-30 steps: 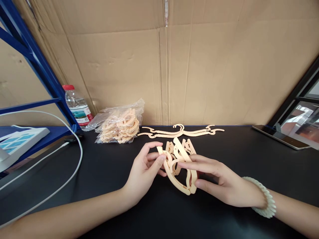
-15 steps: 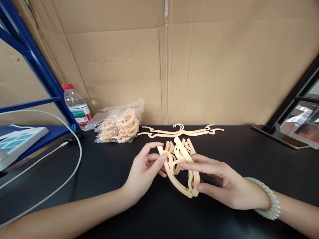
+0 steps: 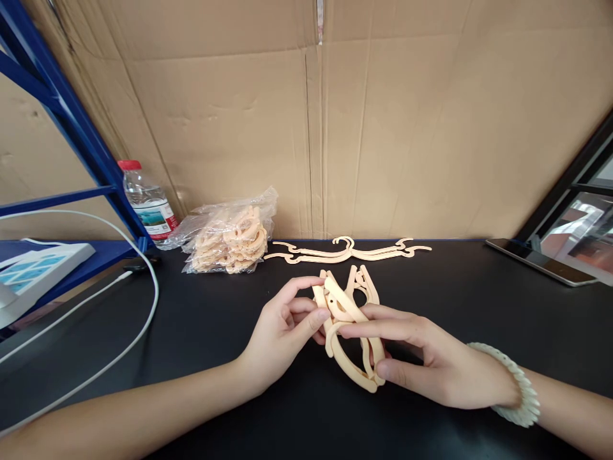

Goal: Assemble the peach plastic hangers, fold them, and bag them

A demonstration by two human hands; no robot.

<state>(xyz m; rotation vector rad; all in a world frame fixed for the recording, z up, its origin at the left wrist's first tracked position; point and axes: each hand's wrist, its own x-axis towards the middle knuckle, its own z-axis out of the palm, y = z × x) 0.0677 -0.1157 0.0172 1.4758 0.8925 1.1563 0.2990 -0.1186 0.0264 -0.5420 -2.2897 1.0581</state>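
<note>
Between both hands is a cream-coloured folding clothes hanger (image 3: 352, 361), its arms partly folded and its lower end tilted toward me. My left hand (image 3: 287, 326) pinches the top of its left side between thumb and fingers. On the other side, my right hand (image 3: 421, 354), with a pale beaded bracelet at the wrist, has fingers across the hanger's arm and the thumb at its lower right. Just behind lies another folded hanger (image 3: 372, 291), partly hidden by the held one. Farther back, unfolded hangers (image 3: 325, 257) lie spread out in front of the cardboard.
A clear plastic bag (image 3: 230, 239) of folded hangers lies back left, beside a red-capped water bottle (image 3: 152, 207). White cables (image 3: 154, 300) loop across the left side. A phone-like dark slab (image 3: 541, 262) lies at the right. Cardboard (image 3: 431, 128) walls off the table's back edge.
The two sides of the held hanger have come closer together at the top. My left hand has moved slightly right with its side, uncovering more of the hanger behind.
</note>
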